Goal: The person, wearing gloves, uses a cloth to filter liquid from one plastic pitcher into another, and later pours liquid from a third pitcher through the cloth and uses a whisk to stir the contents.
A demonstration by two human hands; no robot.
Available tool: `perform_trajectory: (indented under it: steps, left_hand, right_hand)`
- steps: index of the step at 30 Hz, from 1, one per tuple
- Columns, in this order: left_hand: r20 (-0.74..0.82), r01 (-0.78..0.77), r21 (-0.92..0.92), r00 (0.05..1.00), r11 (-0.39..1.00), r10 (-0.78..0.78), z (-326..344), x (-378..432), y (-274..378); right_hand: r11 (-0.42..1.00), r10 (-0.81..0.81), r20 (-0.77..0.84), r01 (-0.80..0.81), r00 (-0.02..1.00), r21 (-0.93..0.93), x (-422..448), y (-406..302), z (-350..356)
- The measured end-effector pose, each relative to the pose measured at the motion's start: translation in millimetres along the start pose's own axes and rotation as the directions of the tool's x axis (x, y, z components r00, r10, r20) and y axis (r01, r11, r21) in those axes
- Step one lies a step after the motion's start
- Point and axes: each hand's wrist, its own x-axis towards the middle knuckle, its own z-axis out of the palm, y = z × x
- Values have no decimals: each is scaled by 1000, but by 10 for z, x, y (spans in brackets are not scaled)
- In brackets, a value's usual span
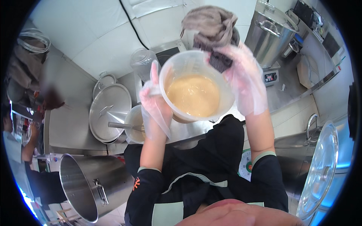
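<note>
A translucent plastic measuring pitcher [181, 58] is raised in front of me, with frothy tan liquid [195, 94] inside. My left hand [154, 99], in a clear disposable glove, grips the pitcher's handle on its left side, one finger sticking up. At the pitcher's far right rim, my gloved right hand [244, 73] holds a dark, rough-textured block [220, 60]; what it is made of I cannot tell. Just beyond, a bunched grey-brown cloth [210, 21] is close to that hand, and what lies under it is mostly hidden. A whisk [124, 125] rests in a second plastic container [135, 137] below my left wrist.
Lidded steel pots [111, 113] and a clear jar [142, 60] stand left of an induction cooktop [169, 53]. A tall stockpot [273, 31] is at the back right. Below are an open steel pot [113, 178], a dial scale [245, 165] and a glass lid [322, 169]. Another person [19, 152] is at far left.
</note>
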Motion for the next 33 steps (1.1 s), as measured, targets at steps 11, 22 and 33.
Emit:
perform_trajectory:
  steps: [11, 22, 33]
  left_hand:
    - [9, -178, 453, 981, 874, 195, 692, 248, 1320]
    - [-99, -328, 568, 883, 755, 458, 375, 421, 2826]
    - [-124, -220, 740, 884, 635, 450, -293, 913, 3169]
  right_hand:
    - [996, -72, 263, 57, 962, 63, 372, -610, 733]
    - [943, 245, 232, -287, 941, 169, -32, 1419, 743]
    - [895, 384, 497, -447, 778, 8, -283, 3937, 314]
